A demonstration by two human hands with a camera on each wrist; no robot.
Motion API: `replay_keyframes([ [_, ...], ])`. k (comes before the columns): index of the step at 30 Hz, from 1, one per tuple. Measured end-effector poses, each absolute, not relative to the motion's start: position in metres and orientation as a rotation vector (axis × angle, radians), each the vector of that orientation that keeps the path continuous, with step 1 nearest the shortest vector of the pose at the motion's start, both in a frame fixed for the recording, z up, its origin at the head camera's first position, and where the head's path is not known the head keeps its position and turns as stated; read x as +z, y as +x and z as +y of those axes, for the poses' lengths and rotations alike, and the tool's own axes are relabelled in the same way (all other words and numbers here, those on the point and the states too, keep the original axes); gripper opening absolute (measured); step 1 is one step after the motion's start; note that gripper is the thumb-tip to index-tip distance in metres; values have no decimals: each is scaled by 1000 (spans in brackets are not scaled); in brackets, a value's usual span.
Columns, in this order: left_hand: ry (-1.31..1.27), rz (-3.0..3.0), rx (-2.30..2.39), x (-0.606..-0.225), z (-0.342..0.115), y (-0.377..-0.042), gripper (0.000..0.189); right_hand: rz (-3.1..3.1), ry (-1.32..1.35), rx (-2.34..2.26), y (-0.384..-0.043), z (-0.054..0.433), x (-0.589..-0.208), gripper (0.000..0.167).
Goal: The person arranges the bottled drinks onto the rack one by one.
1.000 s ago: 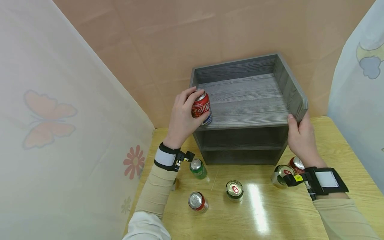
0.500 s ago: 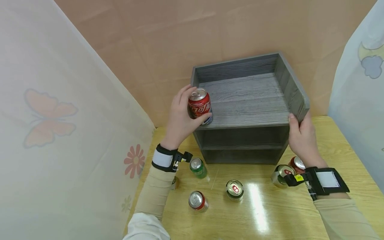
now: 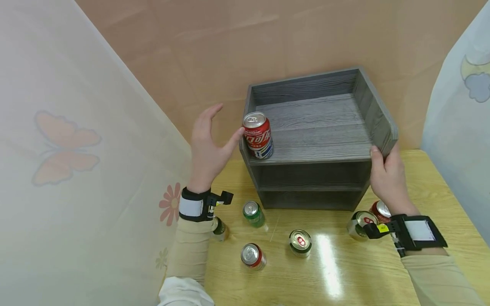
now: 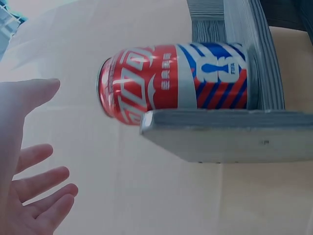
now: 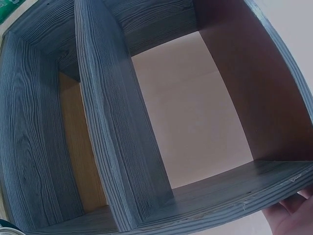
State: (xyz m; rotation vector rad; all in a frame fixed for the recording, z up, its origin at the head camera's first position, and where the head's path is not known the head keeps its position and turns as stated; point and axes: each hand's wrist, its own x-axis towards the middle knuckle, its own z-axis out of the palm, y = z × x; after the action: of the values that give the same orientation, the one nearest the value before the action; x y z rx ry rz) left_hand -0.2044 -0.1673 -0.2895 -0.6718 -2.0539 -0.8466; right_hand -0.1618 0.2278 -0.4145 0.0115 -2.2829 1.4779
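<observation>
A red soda can (image 3: 258, 136) with a blue and silver lower part stands upright on the top board of the grey wooden shelf (image 3: 314, 123), at its front left corner. To the left of the can is my left hand (image 3: 208, 148), fingers spread and holding nothing. In the left wrist view a gap shows between those fingers (image 4: 44, 186) and the can (image 4: 171, 81). My right hand (image 3: 388, 180) grips the front right edge of the shelf, its thumb on the front side. The right wrist view looks into the lower compartments of the shelf (image 5: 122, 122).
On the wooden table (image 3: 275, 280) in front of the shelf stand a green can (image 3: 254, 214), a red and silver can (image 3: 253, 257) and a gold-topped can (image 3: 300, 243). Another can (image 3: 220, 229) is beside my left forearm. Two more cans (image 3: 361, 224) stand near my right wrist.
My left hand has let go of the red soda can and moved left, its fingers spreading. The can stays on the top board. My right hand keeps its grip on the shelf.
</observation>
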Motion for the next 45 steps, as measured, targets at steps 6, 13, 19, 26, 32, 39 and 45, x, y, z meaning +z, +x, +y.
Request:
replay_keyframes([
  [6, -590, -2054, -887, -293, -181, -198, 58, -2282, 21, 1478, -160, 227, -412, 51],
  [13, -513, -2074, -895, -311, -201, -193, 56, -2271, 19, 1485, -160, 227, -413, 50],
  [19, -421, -2192, -909, -337, -223, -185, 57, -2278, 30, 1483, -160, 227, -412, 50],
  [26, -264, -2380, -975, -366, -243, -171, 64, -2281, 19, 1471, -161, 227, -413, 51],
  [32, -147, -2501, -967, -393, -257, -157, 65, -2267, 28, 1480, -161, 225, -413, 50],
  [39, -82, -2707, -887, -418, -275, -150, 57, -2263, 30, 1483, -160, 226, -414, 50],
  [45, -48, -2862, -900, -439, -288, -144, 58, -2267, 32, 1473, -160, 226, -414, 50],
])
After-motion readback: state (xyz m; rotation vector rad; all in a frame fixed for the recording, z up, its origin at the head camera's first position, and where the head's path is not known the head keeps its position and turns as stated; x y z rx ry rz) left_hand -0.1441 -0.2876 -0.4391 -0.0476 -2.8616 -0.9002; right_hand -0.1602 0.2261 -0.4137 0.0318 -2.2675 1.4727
